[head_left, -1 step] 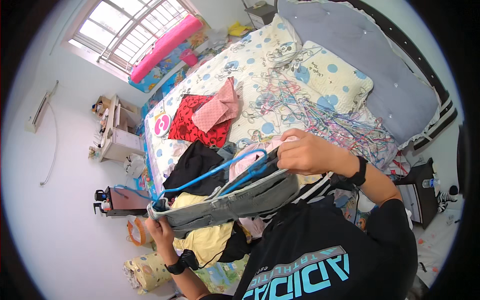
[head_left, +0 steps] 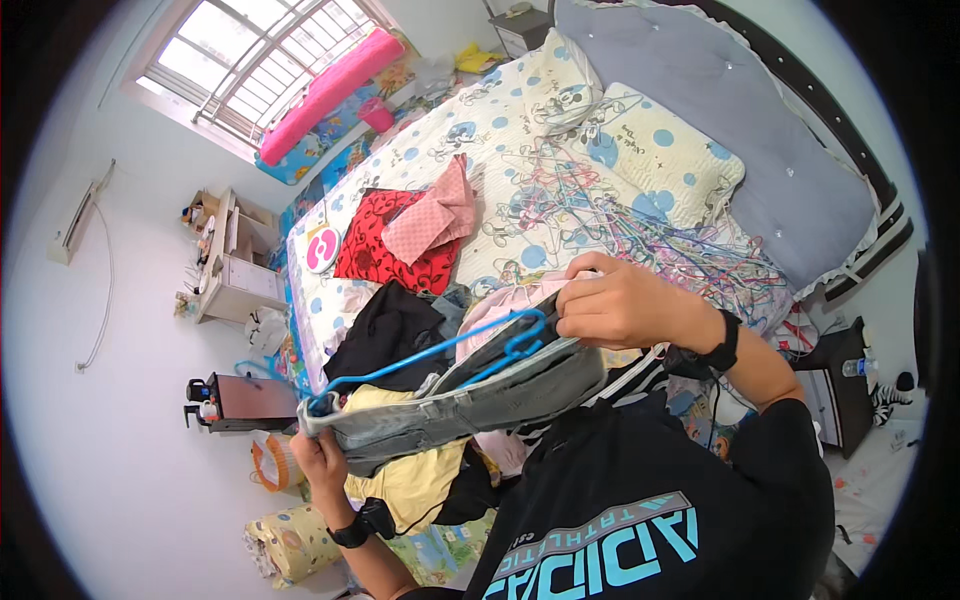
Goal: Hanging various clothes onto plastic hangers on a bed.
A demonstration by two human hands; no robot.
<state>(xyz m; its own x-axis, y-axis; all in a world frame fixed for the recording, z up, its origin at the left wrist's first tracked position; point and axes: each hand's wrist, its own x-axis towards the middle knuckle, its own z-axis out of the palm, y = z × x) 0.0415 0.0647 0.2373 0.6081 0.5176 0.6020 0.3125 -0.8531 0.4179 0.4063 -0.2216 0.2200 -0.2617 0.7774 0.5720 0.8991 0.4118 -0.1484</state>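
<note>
A grey denim garment (head_left: 480,405) is stretched by its waistband between my two hands, above the near part of the bed. My left hand (head_left: 320,462) grips one end of the waistband, and my right hand (head_left: 628,302) pinches the other end. Inside the waist opening lies a blue clothes hanger (head_left: 430,350), one end by my left hand and its bent end near my right. Whether my fingers also hold the hanger is hidden. Below and behind the denim are a black cloth (head_left: 385,340), a pale pink cloth (head_left: 500,305) and a yellow garment (head_left: 420,487).
The bed (head_left: 500,235) carries a tangle of thin coloured hangers (head_left: 640,225), a red patterned cloth (head_left: 375,250), a pink checked cloth (head_left: 435,225) and a pillow (head_left: 670,145). A pink-and-white round fan (head_left: 322,247) lies at its left edge. An orange basket (head_left: 268,462) stands at left.
The blue hanger has shifted slightly to the right inside the waistband, its bent end now nearer my right hand. Both hands keep their grip on the denim.
</note>
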